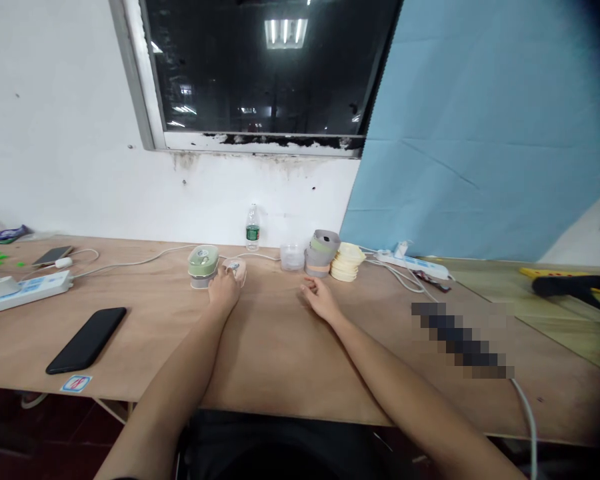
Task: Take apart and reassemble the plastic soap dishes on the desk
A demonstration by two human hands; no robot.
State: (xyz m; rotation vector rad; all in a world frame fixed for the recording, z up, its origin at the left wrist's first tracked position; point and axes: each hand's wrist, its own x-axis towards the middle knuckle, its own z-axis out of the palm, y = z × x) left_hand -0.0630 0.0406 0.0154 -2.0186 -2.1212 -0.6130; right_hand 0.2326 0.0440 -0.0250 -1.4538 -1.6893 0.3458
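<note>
At the lower left of the frame, a black phone [87, 340] lay near the front edge of the table [275, 360], where a nudge could have sent it over. Left of centre, a green-lidded container [203, 260] stood just beside the left hand [224, 288], whose fingers reached onto a pale pink container [239, 267]; whether they gripped it, I could not tell. A sideways slip there could have knocked the two together. Behind, a plastic bottle [253, 230] stood upright, easily toppled by a bump. Right of centre, the right hand [321, 297] was empty, fingers loosely parted; an overlong reach could have tipped the uneven grey stack [318, 262] into the yellow stack [347, 262].
</note>
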